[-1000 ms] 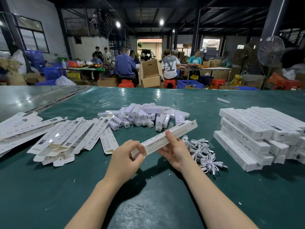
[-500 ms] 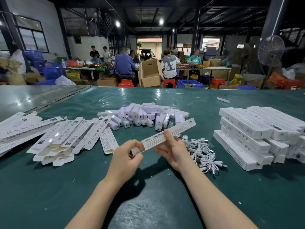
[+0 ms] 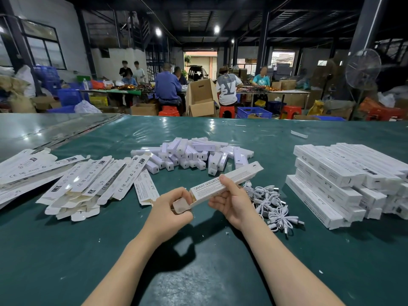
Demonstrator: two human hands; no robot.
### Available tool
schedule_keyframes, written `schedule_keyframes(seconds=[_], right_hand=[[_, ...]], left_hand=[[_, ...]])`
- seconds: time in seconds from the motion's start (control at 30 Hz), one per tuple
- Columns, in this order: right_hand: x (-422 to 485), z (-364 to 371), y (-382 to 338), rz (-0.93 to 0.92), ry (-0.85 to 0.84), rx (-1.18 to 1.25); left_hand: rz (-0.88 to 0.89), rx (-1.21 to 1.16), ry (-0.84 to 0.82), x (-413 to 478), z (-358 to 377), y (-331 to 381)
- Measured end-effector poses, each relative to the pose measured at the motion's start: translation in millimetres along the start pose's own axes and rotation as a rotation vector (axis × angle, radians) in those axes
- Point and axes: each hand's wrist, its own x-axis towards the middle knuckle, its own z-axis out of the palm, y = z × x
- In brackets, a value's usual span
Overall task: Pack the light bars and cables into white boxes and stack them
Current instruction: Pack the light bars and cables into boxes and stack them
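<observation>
Green table (image 3: 66, 250), workshop. Box (image 3: 241, 175) held above it: left hand (image 3: 170, 209) pinches the open end flap, right hand (image 3: 233, 203) grips mid-length; likely light, thin card, dents easily, best held by its long sides. Beyond: cables (image 3: 272, 206), bars (image 3: 189, 155), stack (image 3: 331, 180) at right.

Box (image 3: 242, 174) shows "SMART SENSOR"; flat cartons (image 3: 95, 182), seemingly "RoHS".

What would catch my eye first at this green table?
Most likely the long white cardboard box held at the centre, the left hand pinching its open end flap and the right hand gripping its middle. Behind it lies a heap of short white light bars; flattened white cartons fan out to the left, and a stack of closed white boxes rises on the right.
</observation>
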Motion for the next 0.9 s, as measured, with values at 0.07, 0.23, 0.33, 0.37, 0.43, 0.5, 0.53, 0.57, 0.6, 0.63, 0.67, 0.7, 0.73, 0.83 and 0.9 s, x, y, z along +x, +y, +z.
schedule_keyframes(seconds=[0.07, 0.23, 0.33, 0.37, 0.43, 0.5, 0.53, 0.57, 0.6, 0.63, 0.67, 0.7, 0.73, 0.83, 0.9], right_hand=[[0, 0, 1, 0.009, -0.001, 0.012], [-2, 2, 0, 0.013, -0.013, -0.007], [-3, 3, 0, 0.012, -0.028, -0.03], [-3, 3, 0, 0.007, -0.031, -0.035], [-3, 4, 0, -0.002, -0.034, -0.036], [-4, 5, 0, -0.003, -0.036, -0.03], [-4, 5, 0, -0.003, -0.035, -0.022], [-3, 4, 0, -0.002, -0.033, -0.01], [-3, 4, 0, -0.001, -0.03, 0.003], [-3, 3, 0, 0.001, -0.027, 0.016], [-2, 3, -1, 0.002, -0.025, 0.03], [-2, 3, -1, 0.001, -0.026, 0.047], [-2, 2, -1, 0.001, -0.029, 0.066], [-3, 2, -2, -0.003, -0.054, 0.083], [-3, 3, -1, -0.004, -0.079, 0.069]], left_hand=[[-0.013, -0.025, 0.029, 1, 1, -2], [-0.143, -0.177, 0.114, 4, 2, -3], [-0.197, -0.203, 0.151, 5, 3, -5], [-0.208, -0.187, 0.164, 5, 3, -6], [-0.201, -0.124, 0.196, 5, 3, -8], [-0.208, -0.152, 0.216, 5, 2, -7], [-0.223, -0.233, 0.218, 6, 2, -5], [-0.241, -0.336, 0.215, 6, 1, -4], [-0.257, -0.437, 0.214, 7, 1, -4], [-0.269, -0.505, 0.214, 8, -1, -4], [-0.278, -0.553, 0.213, 9, -2, -4], [-0.287, -0.592, 0.212, 10, -3, -5], [-0.297, -0.63, 0.212, 11, -4, -5], [-0.293, -0.65, 0.225, 11, -3, -6], [-0.268, -0.591, 0.228, 10, -1, -7]])
